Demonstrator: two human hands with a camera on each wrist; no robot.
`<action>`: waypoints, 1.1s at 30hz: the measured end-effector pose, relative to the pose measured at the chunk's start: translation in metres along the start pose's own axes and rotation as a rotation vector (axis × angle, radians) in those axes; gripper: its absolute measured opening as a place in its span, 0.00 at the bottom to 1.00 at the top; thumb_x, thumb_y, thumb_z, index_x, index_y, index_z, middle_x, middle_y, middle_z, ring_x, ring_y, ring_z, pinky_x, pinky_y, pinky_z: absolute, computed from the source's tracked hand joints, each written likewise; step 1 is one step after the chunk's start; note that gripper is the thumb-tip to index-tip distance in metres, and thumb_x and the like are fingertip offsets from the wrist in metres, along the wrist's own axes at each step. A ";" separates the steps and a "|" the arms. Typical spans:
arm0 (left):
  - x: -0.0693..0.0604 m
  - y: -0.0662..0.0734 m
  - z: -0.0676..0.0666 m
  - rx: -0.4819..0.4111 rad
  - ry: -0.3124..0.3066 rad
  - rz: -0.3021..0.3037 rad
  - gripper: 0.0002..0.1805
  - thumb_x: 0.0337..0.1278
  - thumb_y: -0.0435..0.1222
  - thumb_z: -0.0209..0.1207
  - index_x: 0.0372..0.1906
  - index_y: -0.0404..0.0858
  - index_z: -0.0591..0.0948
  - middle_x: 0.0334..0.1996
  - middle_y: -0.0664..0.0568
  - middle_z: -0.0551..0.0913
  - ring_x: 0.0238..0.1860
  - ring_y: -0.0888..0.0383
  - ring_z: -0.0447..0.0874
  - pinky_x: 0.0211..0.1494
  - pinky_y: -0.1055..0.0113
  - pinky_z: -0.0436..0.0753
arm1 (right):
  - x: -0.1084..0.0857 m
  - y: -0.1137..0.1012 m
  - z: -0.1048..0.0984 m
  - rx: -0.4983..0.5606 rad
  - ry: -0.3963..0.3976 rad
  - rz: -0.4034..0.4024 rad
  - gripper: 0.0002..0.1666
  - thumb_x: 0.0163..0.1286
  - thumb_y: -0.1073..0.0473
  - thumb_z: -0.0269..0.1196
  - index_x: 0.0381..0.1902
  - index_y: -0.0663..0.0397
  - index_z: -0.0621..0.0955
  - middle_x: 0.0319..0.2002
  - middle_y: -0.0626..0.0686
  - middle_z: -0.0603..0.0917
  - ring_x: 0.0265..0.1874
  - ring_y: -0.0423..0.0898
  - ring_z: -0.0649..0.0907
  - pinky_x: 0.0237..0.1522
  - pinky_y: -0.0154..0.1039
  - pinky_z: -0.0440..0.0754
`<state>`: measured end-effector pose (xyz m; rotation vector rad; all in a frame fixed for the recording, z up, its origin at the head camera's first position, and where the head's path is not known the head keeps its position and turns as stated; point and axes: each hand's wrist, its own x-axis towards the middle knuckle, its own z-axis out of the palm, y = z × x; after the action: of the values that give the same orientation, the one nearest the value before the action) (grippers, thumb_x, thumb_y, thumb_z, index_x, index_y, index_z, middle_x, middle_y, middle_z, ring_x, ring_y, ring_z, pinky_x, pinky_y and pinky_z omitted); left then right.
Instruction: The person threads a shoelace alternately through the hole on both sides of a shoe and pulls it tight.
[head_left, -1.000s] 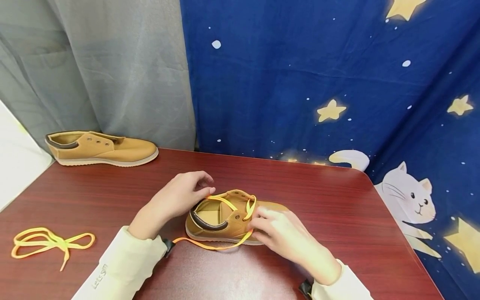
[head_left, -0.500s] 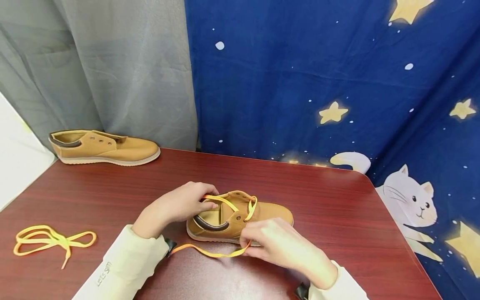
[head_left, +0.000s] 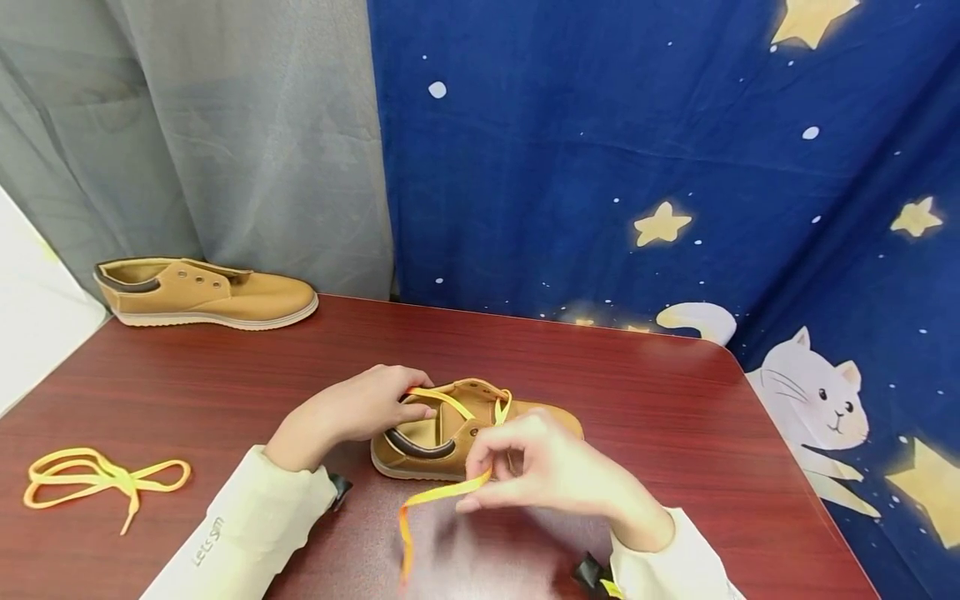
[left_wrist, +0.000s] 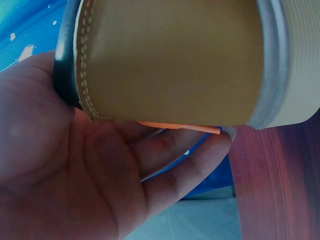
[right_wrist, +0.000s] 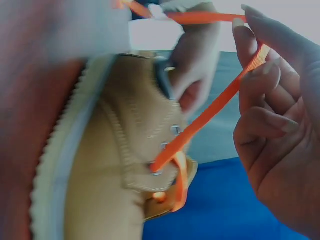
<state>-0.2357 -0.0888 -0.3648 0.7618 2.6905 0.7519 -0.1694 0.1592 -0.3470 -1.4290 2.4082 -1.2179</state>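
Observation:
A tan low shoe (head_left: 427,462) sits in the middle of the table with its toe to the right. My left hand (head_left: 367,406) grips its far collar near the heel, thumb inside the opening; in the left wrist view an orange lace end (left_wrist: 200,128) lies by the fingers (left_wrist: 175,180). My right hand (head_left: 543,467) pinches a yellow-orange shoelace (head_left: 442,493) at the shoe's near side, its loose end hanging toward the table. In the right wrist view the lace (right_wrist: 210,112) runs taut from the front eyelet to my right fingers. The rear eyelets (right_wrist: 175,130) on this side hold no lace.
A second tan shoe (head_left: 206,296) without a lace stands at the back left edge. On the left of the table (head_left: 637,392) lies a bundled yellow shoelace (head_left: 105,479). Grey and blue curtains (head_left: 585,167) hang behind.
My right hand has drawn the lace off the shoe's near side and lifted it, and the lace end has swung away from the left cuff. My left hand has lowered onto the collar.

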 end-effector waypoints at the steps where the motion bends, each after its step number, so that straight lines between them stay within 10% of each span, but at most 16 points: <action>1: 0.000 0.000 0.000 0.001 0.000 -0.002 0.10 0.62 0.42 0.65 0.44 0.43 0.85 0.33 0.57 0.84 0.35 0.61 0.77 0.44 0.65 0.77 | 0.003 -0.001 -0.002 0.018 0.024 0.011 0.09 0.61 0.54 0.75 0.29 0.43 0.83 0.18 0.42 0.78 0.19 0.26 0.71 0.19 0.24 0.70; 16: 0.000 0.001 0.000 -0.010 -0.002 0.029 0.05 0.62 0.39 0.65 0.36 0.43 0.82 0.25 0.58 0.77 0.29 0.62 0.73 0.34 0.68 0.73 | 0.038 -0.013 -0.036 0.253 0.408 0.279 0.06 0.62 0.64 0.72 0.34 0.57 0.84 0.25 0.51 0.87 0.20 0.44 0.82 0.21 0.33 0.76; 33: 0.000 0.004 0.000 0.012 0.008 0.016 0.07 0.62 0.40 0.66 0.42 0.43 0.84 0.31 0.59 0.82 0.32 0.63 0.76 0.40 0.67 0.76 | 0.054 0.022 -0.070 0.332 0.660 0.263 0.08 0.69 0.65 0.66 0.45 0.60 0.85 0.24 0.42 0.87 0.15 0.41 0.72 0.18 0.32 0.69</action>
<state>-0.2335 -0.0860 -0.3630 0.7857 2.7013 0.7447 -0.2460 0.1639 -0.2976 -0.6512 2.4539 -2.1293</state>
